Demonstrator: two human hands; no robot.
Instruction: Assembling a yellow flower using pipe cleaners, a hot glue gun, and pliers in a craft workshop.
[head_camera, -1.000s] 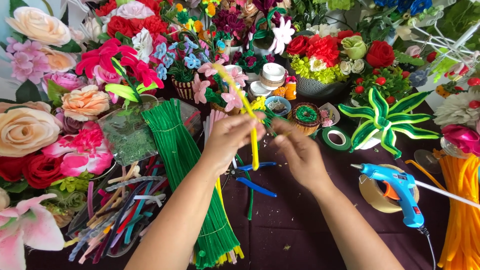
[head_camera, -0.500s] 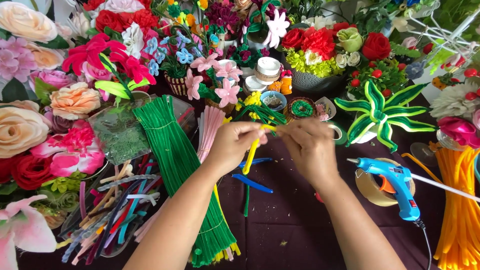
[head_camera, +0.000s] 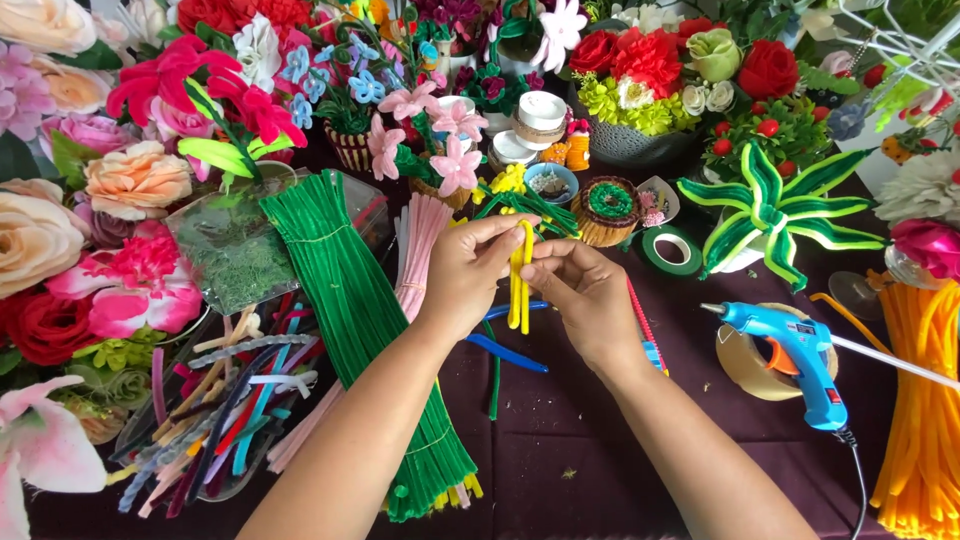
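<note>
Both forearms reach in from the lower edge: the left hand (head_camera: 462, 272) and right hand (head_camera: 583, 290) meet above the dark cloth (head_camera: 600, 440), fingertips of each pinching the bent top of one yellow pipe cleaner (head_camera: 519, 285), folded so its two legs hang side by side. A clear tray (head_camera: 215, 400) at left holds loose mixed-colour stems, too tangled to count. One green stem bundle (head_camera: 370, 320) lies beside it; one blue glue gun (head_camera: 790, 355) rests at right, apparently against one tape roll (head_camera: 750, 362).

A craft workshop: pipe-cleaner bundles (head_camera: 365, 330), handmade flowers (head_camera: 640, 55), glue gun (head_camera: 790, 355), tape roll (head_camera: 672, 250).
</note>
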